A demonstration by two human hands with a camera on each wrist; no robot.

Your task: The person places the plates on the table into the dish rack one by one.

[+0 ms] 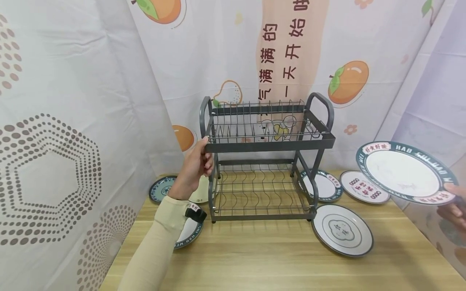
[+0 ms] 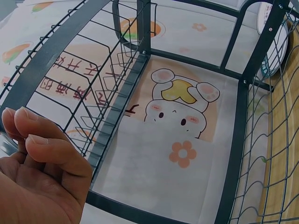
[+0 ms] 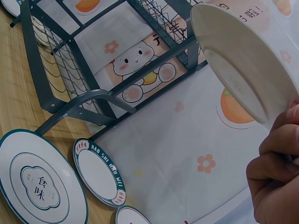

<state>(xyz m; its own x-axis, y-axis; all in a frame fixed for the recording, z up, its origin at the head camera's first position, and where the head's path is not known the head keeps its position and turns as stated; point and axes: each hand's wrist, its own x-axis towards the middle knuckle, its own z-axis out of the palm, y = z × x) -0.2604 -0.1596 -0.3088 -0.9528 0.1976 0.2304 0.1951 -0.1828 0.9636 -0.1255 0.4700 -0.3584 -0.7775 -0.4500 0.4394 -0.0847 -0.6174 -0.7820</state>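
Observation:
A dark grey two-tier dish rack [image 1: 269, 146] with wire shelves stands on the wooden table, both tiers bare of dishes. At its upper left front corner, my left hand [image 1: 193, 167] grips the top tray's edge. In the left wrist view the fingers [image 2: 51, 151] curl beside the front rail. Off to the right, my right hand [image 1: 455, 206] pinches the rim of an oval plate [image 1: 402, 171] with a lettered green border. This plate is held in the air, face up and slightly tilted. Its pale underside shows in the right wrist view.
Right of the rack lie a round plate [image 1: 342, 230], a green-rimmed plate [image 1: 324, 186] and a red-lettered plate [image 1: 364, 186]. On the left are a blue patterned plate [image 1: 160, 190] and a green-rimmed plate [image 1: 189, 232] partly under my forearm. A printed curtain [image 1: 233, 52] hangs behind.

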